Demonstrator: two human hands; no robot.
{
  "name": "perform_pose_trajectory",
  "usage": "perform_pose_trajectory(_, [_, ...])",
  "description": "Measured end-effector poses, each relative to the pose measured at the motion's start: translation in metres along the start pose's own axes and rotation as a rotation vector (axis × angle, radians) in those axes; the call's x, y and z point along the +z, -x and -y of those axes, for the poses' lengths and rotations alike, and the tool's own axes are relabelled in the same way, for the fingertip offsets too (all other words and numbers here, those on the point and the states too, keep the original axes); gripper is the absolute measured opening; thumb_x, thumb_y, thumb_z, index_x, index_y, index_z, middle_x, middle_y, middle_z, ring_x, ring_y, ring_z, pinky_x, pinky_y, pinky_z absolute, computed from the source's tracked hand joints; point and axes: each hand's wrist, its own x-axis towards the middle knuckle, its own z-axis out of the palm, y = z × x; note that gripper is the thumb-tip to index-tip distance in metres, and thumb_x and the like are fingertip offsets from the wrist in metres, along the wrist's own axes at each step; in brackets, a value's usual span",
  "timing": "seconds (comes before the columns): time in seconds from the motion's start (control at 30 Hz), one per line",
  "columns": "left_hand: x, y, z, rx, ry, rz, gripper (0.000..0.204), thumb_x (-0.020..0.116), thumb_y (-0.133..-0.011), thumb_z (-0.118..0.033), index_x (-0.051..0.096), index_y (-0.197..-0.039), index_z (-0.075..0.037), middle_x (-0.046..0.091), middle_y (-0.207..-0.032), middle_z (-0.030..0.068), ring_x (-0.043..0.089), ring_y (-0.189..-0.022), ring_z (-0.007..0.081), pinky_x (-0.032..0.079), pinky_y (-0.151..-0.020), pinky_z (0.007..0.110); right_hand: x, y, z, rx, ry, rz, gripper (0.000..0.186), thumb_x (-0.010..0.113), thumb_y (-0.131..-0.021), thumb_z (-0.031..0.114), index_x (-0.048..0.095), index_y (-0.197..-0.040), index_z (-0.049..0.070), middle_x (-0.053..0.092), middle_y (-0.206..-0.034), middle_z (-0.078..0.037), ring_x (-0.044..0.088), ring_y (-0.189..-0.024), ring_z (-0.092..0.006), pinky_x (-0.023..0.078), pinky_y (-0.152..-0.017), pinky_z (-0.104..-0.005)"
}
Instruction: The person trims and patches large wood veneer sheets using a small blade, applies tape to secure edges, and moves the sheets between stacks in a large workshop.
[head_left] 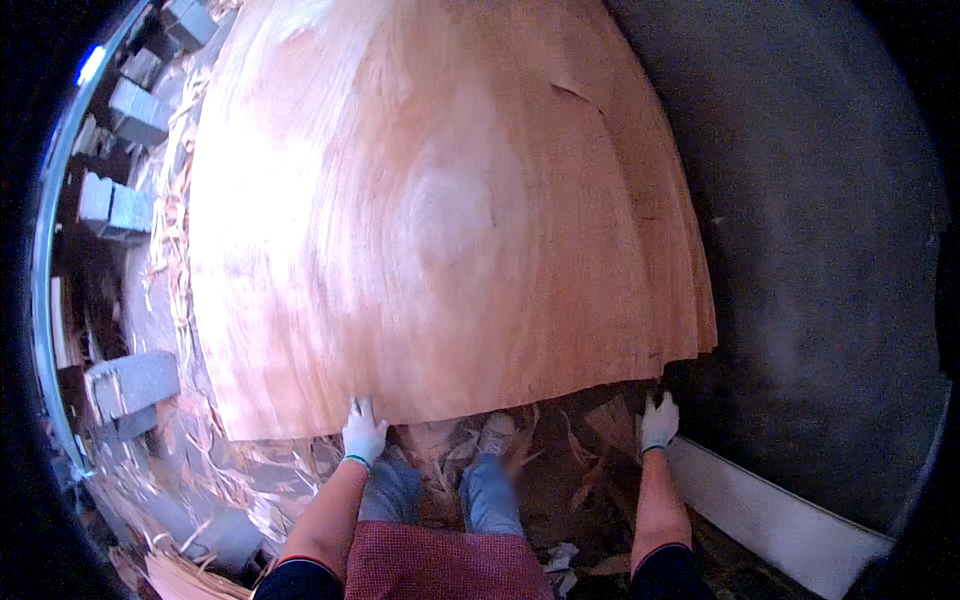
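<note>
A large, thin wood veneer sheet with pale, wavy grain spreads in front of me. My left hand, in a white glove, is at its near edge, with the fingertips over the wood and the edge in its grip. In a matching glove, my right hand is just below the sheet's near right corner. Its fingers look apart, and a dark gap shows between them and the wood. The sheet has a split toward its far right, and its right side is ragged.
Torn veneer strips litter the floor around my feet and along the left. Grey blocks stand in a row at the left beside a blue rail. A dark surface lies to the right, and a pale board is beside my right forearm.
</note>
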Motion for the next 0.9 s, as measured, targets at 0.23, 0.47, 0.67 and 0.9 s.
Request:
perform_pose_trajectory(0.23, [-0.017,-0.008,-0.015,-0.088,-0.005,0.194,0.074,0.062,-0.085,-0.032,0.025,-0.144,-0.009,0.022,-0.149,0.0311,0.051,-0.118,0.0476,0.045,-0.097,0.05,-0.041,-0.023,-0.086,0.035,-0.043,0.041,0.05,0.063,-0.087,0.04,0.058,-0.122,0.005,0.061,-0.109,-0.026,0.057,-0.102,-0.044,0.047,-0.084,-0.0495])
perform_pose_trajectory(0.47, [-0.01,-0.025,-0.004,-0.005,-0.055,0.239,0.073,0.06,-0.085,-0.034,0.026,-0.145,-0.008,0.02,-0.152,0.0285,0.046,-0.124,0.0465,0.042,-0.102,0.048,-0.084,-0.047,-0.162,0.131,0.092,-0.25,0.048,0.066,-0.086,0.037,0.059,-0.121,0.005,0.059,-0.111,-0.029,0.057,-0.103,-0.0442,0.047,-0.086,-0.0488])
perform_pose_trajectory(0.67, [-0.03,-0.004,0.004,0.017,-0.05,0.218,0.059,0.058,-0.086,-0.034,0.041,-0.135,-0.005,0.042,-0.136,0.0303,0.052,-0.117,0.046,0.045,-0.098,0.047,-0.166,-0.06,-0.071,0.114,0.041,-0.248,0.047,0.068,-0.086,0.033,0.058,-0.122,0.005,0.059,-0.114,-0.025,0.06,-0.101,-0.0401,0.05,-0.084,-0.0478])
perform_pose_trajectory(0.9, [-0.07,0.093,0.04,-0.045,0.171,0.119,0.052,0.059,-0.085,-0.034,0.05,-0.124,-0.002,0.06,-0.11,0.0316,0.059,-0.104,0.0454,0.047,-0.092,0.048,-0.263,-0.061,0.044,0.07,-0.097,-0.194,0.047,0.065,-0.088,0.039,0.061,-0.122,0.007,0.066,-0.106,-0.016,0.062,-0.097,-0.0329,0.053,-0.082,-0.0434])
